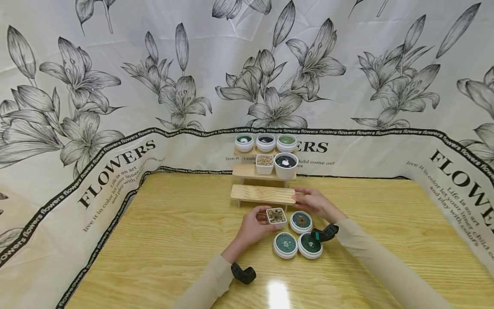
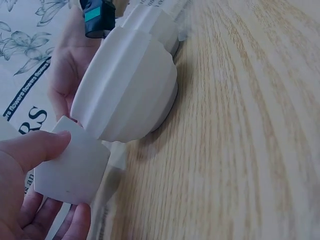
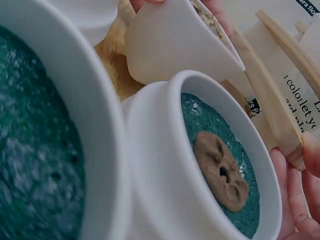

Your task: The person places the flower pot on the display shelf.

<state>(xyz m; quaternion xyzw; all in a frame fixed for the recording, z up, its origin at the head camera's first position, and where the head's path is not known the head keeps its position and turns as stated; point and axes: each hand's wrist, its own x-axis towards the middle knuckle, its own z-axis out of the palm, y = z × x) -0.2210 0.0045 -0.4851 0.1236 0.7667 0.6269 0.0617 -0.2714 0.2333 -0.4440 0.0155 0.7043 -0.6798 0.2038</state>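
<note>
A white cloth backdrop printed with lilies and the word FLOWERS surrounds a pale wood-grain surface. At left, the left hand has thumb and fingers clamped on a pebble-filled square white pot, just in front of the lowest wooden shelf; whether the pot's base touches the surface is hard to tell. The top shelf bears three round white pots; the middle shelf bears a square gravel-filled pot beside a larger dark-filled pot. Nearer the person, a teal-filled pot, a pot with a brown disc and a dark green-filled pot stand close together. At right, the right hand pinches the lowest wooden shelf's right end between thumb and fingers.
</note>
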